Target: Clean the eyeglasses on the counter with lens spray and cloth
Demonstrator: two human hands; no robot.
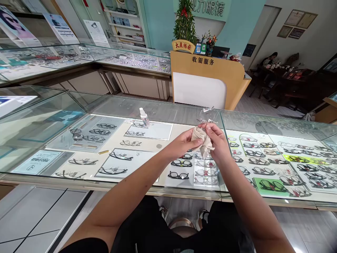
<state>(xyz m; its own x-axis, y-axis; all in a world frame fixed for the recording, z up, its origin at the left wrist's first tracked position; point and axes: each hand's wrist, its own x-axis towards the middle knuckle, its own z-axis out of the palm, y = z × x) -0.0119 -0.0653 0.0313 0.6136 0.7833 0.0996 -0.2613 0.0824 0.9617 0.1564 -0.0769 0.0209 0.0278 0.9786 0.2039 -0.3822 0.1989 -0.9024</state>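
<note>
Where the 2 hands meet above the glass counter, a pair of thin, rimless-looking eyeglasses (207, 117) is held up with a beige cleaning cloth (202, 142) bunched against it. The cloth is soft and crumpled, hanging in a loose fold below the fingers. The glasses are slight, of fine wire and clear lenses, with a small tag at the top; their long axis runs roughly left to right, though which way the front faces is too fine to tell. The left hand (183, 143) is closed on the cloth, thumb and fingers pinching it from the left. The right hand (217, 138) is closed too, its fingers curled around the cloth and the lower edge of the glasses.

Below them the glass counter (158, 109) is a smooth, transparent showcase top with pale metal edging. A small white spray bottle (144, 117) stands upright on it, well to the left of the hands. Under the glass lie rows of dark-framed and clear-framed spectacles (181, 163) on flat white and green trays.

Beyond the counter stands a curved wooden cashier desk (207, 79) with a white panel and Chinese characters, topped by a green potted plant (184, 24). Further glass showcases (126, 58) run along the left, framed certificates (300, 23) hang on the right wall, and the floor is of grey tiles.
</note>
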